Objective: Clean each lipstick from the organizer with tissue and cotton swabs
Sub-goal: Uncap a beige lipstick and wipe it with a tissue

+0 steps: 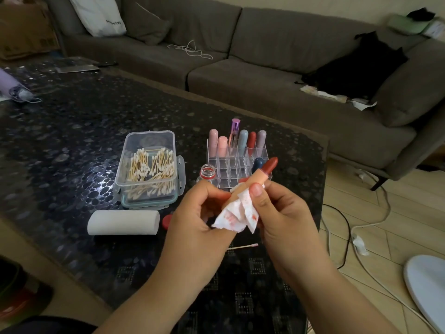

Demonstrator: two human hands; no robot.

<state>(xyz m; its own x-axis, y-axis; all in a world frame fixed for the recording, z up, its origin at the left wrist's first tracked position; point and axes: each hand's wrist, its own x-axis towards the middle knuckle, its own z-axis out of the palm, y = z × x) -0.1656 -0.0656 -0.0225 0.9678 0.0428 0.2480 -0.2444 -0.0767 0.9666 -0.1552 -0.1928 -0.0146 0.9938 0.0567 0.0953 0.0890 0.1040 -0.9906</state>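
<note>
Both hands meet above the table's near right part. My left hand [199,213] grips the base of an open lipstick [263,171], a peach tube with a dark red bullet tilted up to the right. My right hand [274,208] presses a red-stained white tissue [234,216] against the tube with the thumb. Behind them stands the clear organizer [237,160] with several capped lipsticks in its back row and a dark blue one farther forward. A clear box of cotton swabs [149,165] sits to the left. One used swab [243,246] lies on the table below my hands.
A tissue roll [124,222] lies in front of the swab box, with a red cap [166,221] beside it. A small open bottle [207,172] stands left of the organizer. A grey sofa [240,68] runs behind the dark table [72,131]. Cables [346,227] trail on the floor at right.
</note>
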